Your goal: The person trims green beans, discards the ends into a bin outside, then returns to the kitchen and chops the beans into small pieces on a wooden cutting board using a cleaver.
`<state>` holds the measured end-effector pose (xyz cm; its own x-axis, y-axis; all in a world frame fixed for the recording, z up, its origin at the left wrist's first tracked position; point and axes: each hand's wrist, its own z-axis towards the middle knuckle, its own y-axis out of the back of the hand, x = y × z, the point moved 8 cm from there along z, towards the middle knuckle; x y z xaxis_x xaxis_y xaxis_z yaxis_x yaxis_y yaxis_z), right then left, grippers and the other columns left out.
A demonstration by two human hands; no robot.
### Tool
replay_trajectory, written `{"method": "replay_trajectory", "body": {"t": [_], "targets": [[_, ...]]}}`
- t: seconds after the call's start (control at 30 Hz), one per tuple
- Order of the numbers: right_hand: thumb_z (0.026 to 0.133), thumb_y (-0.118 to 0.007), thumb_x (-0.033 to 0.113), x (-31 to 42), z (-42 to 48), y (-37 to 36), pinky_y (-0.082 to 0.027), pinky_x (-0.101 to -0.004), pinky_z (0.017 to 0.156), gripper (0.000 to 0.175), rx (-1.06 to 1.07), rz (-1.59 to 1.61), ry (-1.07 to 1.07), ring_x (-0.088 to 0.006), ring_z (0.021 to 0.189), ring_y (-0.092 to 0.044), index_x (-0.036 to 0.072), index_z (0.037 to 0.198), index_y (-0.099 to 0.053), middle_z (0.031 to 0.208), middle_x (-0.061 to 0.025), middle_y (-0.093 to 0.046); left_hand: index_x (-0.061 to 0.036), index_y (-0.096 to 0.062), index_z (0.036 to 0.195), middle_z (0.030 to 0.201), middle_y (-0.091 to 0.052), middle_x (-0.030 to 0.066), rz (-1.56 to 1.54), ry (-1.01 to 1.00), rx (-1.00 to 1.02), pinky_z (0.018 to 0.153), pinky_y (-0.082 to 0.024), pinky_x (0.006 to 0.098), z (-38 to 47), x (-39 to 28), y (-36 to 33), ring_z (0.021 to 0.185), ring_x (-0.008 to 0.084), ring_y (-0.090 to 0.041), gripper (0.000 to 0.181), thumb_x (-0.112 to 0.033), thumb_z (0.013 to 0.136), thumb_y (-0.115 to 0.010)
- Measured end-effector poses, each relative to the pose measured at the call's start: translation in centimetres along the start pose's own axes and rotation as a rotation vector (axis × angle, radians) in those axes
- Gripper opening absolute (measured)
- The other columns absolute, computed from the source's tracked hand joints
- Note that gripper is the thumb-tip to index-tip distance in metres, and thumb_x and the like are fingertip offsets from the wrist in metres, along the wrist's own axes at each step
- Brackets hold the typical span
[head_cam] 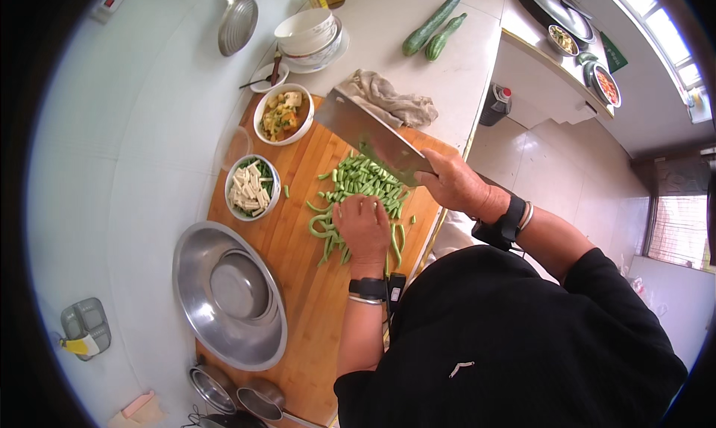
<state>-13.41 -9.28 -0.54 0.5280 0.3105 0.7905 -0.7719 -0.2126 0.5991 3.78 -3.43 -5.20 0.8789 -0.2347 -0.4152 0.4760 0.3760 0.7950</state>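
Note:
My right hand (456,182) grips the handle of a broad metal cleaver (372,134), whose blade is raised over the far side of a heap of cut green beans (363,176) on a wooden cutting board (305,293). With curled fingers, my left hand (363,226) rests on longer green beans (321,223) at the near edge of the heap; whether it grips any is hidden under the palm. A crumpled beige cloth (389,100) lies behind the blade, partly covered by it.
Along the board's left side stand a bowl of cooked food (284,114), a bowl of pale strips over greens (251,187) and a large steel basin (229,296). Stacked bowls (307,36) and two green gourds (433,25) are on the counter beyond. Metal pots (260,400) sit at the lower left.

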Motion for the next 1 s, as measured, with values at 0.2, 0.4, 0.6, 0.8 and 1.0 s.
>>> {"method": "replay_trajectory", "body": {"t": [0.2, 0.4, 0.6, 0.8, 1.0], "targets": [[0.087, -0.062, 0.008, -1.5, -1.0, 4.8, -0.049, -0.0432, 0.059, 0.018, -0.085, 0.019, -0.065, -0.046, 0.069, -0.061, -0.004, 0.098, -0.054, 0.072, -0.0273, -0.059, -0.0167, -0.061, 0.1, 0.093, -0.053, 0.0027, 0.061, -0.121, 0.186, 0.085, -0.04, 0.044, 1.7, -2.1, -6.7, 0.095, 0.0251, -0.054, 0.032, -0.013, 0.072, -0.076], [0.087, -0.059, 0.01, -5.9, -3.0, 5.9, -0.048, -0.0507, 0.062, 0.025, -0.033, 0.045, -0.169, -0.0488, 0.071, -0.059, -0.002, 0.108, -0.055, 0.071, -0.0281, -0.059, -0.0178, -0.059, 0.09, 0.091, -0.053, 0.0012, 0.143, -0.144, 0.299, 0.081, -0.04, 0.0419, 2.8, -2.8, -9.5, 0.094, 0.0236, -0.054, 0.017, -0.014, 0.077, -0.071], [0.086, -0.059, 0.01, -7.3, -3.3, 7.4, -0.048, -0.0516, 0.062, 0.026, 0.017, 0.021, -0.198, -0.0472, 0.071, -0.06, -0.003, 0.109, -0.055, 0.071, -0.0277, -0.06, -0.0137, -0.06, 0.085, 0.088, -0.06, 0.0039, 0.041, -0.014, 0.316, 0.077, -0.045, 0.0424, 5.3, -2.4, -10.4, 0.09, 0.0261, -0.059, 0.009, -0.014, 0.08, -0.068], [0.085, -0.059, 0.009, -8.9, -2.9, 7.1, -0.048, -0.0528, 0.061, 0.027, 0.048, -0.021, -0.171, -0.0474, 0.069, -0.06, -0.004, 0.108, -0.054, 0.068, -0.0273, -0.059, -0.0059, -0.065, 0.085, 0.077, -0.068, 0.012, -0.142, 0.256, 0.374, 0.064, -0.052, 0.0378, 6.5, 0.3, -14.0, 0.069, 0.0292, -0.066, 0.006, -0.011, 0.083, -0.067], [0.084, -0.058, 0.006, -10.1, -2.8, 7.0, -0.046, -0.0543, 0.058, 0.021, 0.101, -0.056, -0.169, -0.0479, 0.066, -0.059, -0.004, 0.102, -0.052, 0.063, -0.0263, -0.057, -0.0041, -0.069, 0.093, 0.084, -0.069, 0.0136, -0.164, 0.425, 0.149, 0.067, -0.053, 0.038, 6.4, 2.6, -10.3, 0.075, 0.0302, -0.067, 0.01, -0.007, 0.084, -0.065]]}}
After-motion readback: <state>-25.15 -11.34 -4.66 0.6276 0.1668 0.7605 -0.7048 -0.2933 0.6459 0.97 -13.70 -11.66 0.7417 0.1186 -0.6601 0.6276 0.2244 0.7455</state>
